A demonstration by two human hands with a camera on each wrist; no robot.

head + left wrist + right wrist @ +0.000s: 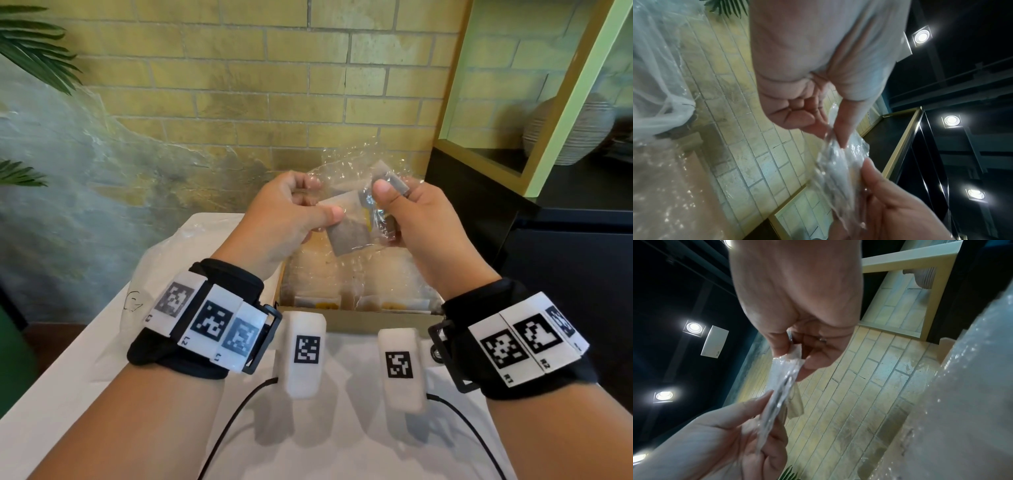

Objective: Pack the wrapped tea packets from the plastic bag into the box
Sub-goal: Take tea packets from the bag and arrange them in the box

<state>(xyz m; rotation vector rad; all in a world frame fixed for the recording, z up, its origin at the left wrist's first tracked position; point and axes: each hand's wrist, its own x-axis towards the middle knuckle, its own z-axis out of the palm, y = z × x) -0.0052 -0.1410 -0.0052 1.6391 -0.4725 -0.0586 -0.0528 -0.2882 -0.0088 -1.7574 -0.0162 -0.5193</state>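
Both hands hold a crinkled clear plastic bag [342,168] in the air above an open cardboard box [359,322]. My left hand [291,216] pinches the corner of a grey-beige tea packet [349,236] at the bag between thumb and fingers. My right hand [424,226] grips the bag's right side, thumb pressed on a darker packet [394,178] inside it. In the left wrist view, the left hand [797,68] and the right hand [900,203] hold the bag [840,162] edge-on. The right wrist view shows the right hand [795,288] pinching the bag [781,386]. Wrapped packets [387,303] lie in the box.
The box stands on a white table [342,445] against a brick wall. Clear plastic lines the box. A larger loose plastic bag [164,253] lies on the table's left. A black cabinet [565,257] with a green frame and a ribbed vase [579,130] stands to the right.
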